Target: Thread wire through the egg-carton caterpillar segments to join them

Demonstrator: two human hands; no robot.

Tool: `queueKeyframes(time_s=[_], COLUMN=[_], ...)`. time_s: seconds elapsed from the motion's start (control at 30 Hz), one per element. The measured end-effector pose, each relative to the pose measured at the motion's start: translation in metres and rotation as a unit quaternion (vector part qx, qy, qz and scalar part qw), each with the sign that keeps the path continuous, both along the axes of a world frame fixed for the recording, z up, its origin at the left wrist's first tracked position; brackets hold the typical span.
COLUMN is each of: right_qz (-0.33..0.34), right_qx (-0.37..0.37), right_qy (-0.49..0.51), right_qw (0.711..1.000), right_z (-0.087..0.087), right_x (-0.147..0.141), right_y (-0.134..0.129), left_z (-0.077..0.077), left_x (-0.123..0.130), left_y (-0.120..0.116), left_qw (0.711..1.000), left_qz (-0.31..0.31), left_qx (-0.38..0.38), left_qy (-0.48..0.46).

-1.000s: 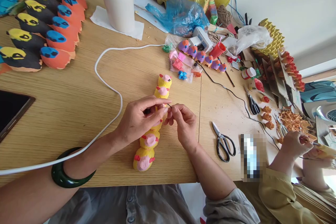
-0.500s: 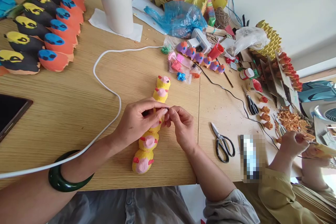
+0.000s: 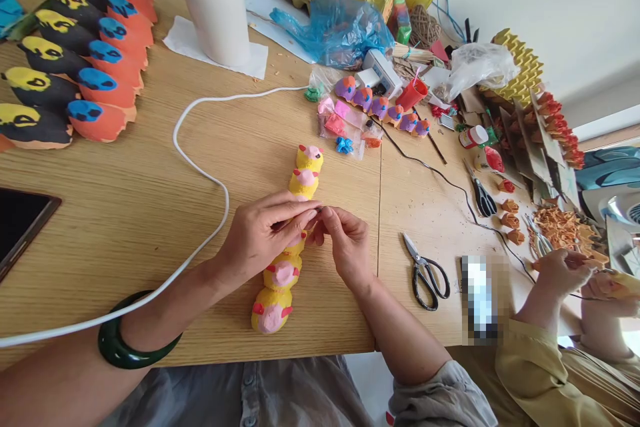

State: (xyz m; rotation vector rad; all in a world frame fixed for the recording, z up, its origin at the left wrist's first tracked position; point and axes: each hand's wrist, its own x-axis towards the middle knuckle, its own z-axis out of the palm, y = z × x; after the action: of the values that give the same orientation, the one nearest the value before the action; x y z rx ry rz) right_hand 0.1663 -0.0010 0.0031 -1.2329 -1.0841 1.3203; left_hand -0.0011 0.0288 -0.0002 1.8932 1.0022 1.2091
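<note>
Yellow painted strip [image 3: 293,251] runs lengthwise away, far end slanting right.

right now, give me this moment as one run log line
left grip: pinching small dark piece | right grip: pinching at same piece | beneath: yellow-and-pink painted row | to the right: nearer black-handled scissors, untouched

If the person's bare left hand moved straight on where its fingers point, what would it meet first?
Just beyond the tiny dark piece, the left hand would probably meet the person's bare right hand first; exact depth there is unclear.
</note>
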Motion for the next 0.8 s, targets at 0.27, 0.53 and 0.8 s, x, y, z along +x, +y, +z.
queueKeyframes(time_s=[0.27,0.53,0.8], right_qz=[-0.012,0.013,-0.02], right_qx=[-0.027,0.003,0.112], right_qy=[-0.002,-0.029,-0.057], right_qw=[1.0,1.0,0.992], right_z=[-0.003,0.001,-0.001], right_x=[-0.001,0.003,0.009], right_y=[-0.001,0.0,-0.001], left_z=[-0.001,0.004,0.011], left_x=[-0.004,-0.006,-0.004], left_y=[-0.004,0.0,0.005], left_qw=[0.957,0.982,0.999], left_qz=[0.028,0.008,0.001], left_qx=[0.223,0.152,-0.025], left_qy=[0.185,0.116,0.036])
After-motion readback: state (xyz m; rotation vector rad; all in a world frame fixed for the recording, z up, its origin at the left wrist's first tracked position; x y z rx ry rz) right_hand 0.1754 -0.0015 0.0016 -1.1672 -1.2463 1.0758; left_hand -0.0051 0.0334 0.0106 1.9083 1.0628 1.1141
